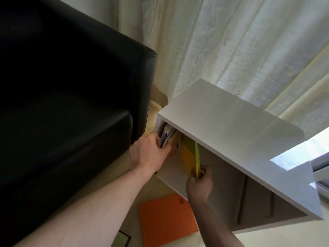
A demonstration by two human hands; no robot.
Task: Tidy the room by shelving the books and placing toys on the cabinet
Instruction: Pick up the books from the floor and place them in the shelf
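Books are going into the leftmost compartment of the white cabinet [231, 125], and that cabinet is the landmark for everything else. A thin yellow book [191, 155] stands nearly upright inside the compartment, its lower front corner pinched in the right hand [199, 184], whose grip is closed on the cover edge from below. Against the cabinet's left wall leans a small stack of books [167, 136]; the left hand [147, 152] clasps the front edges of that stack, fingers curled round them, grip closed.

To do this step well, I judge the left hand should press the stack flat against the left wall so a clear slot opens, while the right slides the yellow book straight back along the compartment floor until its spine is flush with the others. Thin covers bend easily, so pushing low and evenly should keep it from buckling.

Both forearms reach forward and down into the opening, the left wrist bent inward, the right arm rising from below the cabinet's front edge. On the floor in front of the cabinet lies an orange book [165, 220], not yet shelved. A black sofa [71, 104] sits left of the cabinet, pale curtains [231, 41] behind it.
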